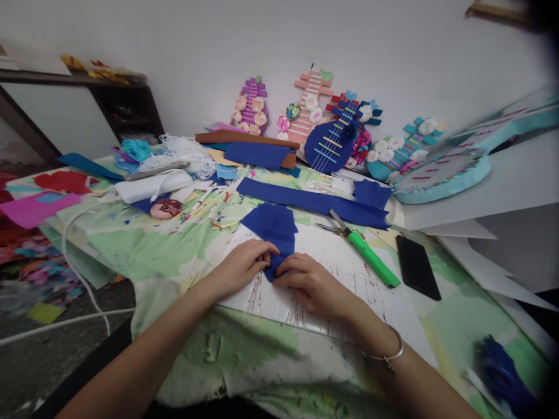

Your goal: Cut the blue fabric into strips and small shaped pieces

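A piece of dark blue fabric (271,224) lies on a scratched white board (349,273), its near end between my two hands. My left hand (247,262) has its fingers curled together on the left edge of that end. From the right, my right hand (312,285) pinches the same end with bent fingers, a silver bangle at the wrist. Part of the fabric under the fingertips is hidden. Right of the fabric lie a green utility knife (373,258) and a pair of scissors (334,228). A long blue strip (310,201) stretches behind.
A black phone (418,267) lies at the right. White cord (183,154), a white glue gun (148,185) and scraps cover the back left. Decorated lute shapes, one dark blue (329,145), lean on the wall. A white cable (70,244) hangs over the left edge.
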Motion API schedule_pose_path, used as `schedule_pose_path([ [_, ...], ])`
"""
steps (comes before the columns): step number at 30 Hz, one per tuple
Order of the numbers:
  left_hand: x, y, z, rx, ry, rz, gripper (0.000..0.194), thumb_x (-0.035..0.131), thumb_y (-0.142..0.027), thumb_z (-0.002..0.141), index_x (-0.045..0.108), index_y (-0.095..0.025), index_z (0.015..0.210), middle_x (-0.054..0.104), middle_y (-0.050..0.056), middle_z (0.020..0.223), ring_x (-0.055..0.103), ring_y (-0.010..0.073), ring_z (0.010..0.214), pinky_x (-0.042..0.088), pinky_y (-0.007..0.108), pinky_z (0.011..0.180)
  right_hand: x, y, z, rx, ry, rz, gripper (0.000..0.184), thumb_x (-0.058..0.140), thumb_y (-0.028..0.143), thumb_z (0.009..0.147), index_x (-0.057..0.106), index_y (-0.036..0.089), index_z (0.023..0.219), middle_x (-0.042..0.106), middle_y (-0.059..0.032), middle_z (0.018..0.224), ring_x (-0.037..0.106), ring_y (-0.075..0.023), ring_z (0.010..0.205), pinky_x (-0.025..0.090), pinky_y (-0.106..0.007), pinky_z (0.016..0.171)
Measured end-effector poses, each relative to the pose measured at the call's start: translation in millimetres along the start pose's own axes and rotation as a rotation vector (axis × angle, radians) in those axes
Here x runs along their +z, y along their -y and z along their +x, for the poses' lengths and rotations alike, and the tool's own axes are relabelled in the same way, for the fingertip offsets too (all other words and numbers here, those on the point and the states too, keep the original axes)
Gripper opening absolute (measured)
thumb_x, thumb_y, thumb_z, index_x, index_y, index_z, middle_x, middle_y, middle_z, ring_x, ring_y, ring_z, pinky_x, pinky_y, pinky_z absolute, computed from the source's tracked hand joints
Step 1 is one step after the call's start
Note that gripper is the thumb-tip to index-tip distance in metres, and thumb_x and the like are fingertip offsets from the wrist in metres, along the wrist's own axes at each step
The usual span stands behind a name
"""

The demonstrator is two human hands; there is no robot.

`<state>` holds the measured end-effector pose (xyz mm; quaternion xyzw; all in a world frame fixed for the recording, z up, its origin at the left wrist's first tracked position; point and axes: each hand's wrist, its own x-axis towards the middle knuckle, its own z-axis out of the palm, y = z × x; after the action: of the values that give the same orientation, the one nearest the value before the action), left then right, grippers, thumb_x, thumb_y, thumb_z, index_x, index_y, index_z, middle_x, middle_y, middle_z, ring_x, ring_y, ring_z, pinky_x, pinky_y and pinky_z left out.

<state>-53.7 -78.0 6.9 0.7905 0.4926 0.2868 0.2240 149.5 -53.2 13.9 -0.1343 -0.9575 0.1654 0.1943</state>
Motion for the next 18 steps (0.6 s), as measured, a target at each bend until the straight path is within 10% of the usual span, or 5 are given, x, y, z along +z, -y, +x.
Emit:
schedule_pose_path([
  [18, 1.4, 0.5, 0.7, 0.003, 0.008, 0.038, 0.027, 0.046, -0.007, 0.077, 0.056, -0.02, 0.099, 0.059, 0.002, 0.085, 0.052, 0.0159, 0.083, 0.04, 0.029, 0.076, -0.6, -0.1, -1.7, 0.002, -0.003, -0.048, 0.035, 0.05, 0.002, 0.069, 0.064, 0.02, 0.096, 0.059, -0.0066, 0.104, 0.051, -0.0186, 0.099, 0.039, -0.039, 0.085],
])
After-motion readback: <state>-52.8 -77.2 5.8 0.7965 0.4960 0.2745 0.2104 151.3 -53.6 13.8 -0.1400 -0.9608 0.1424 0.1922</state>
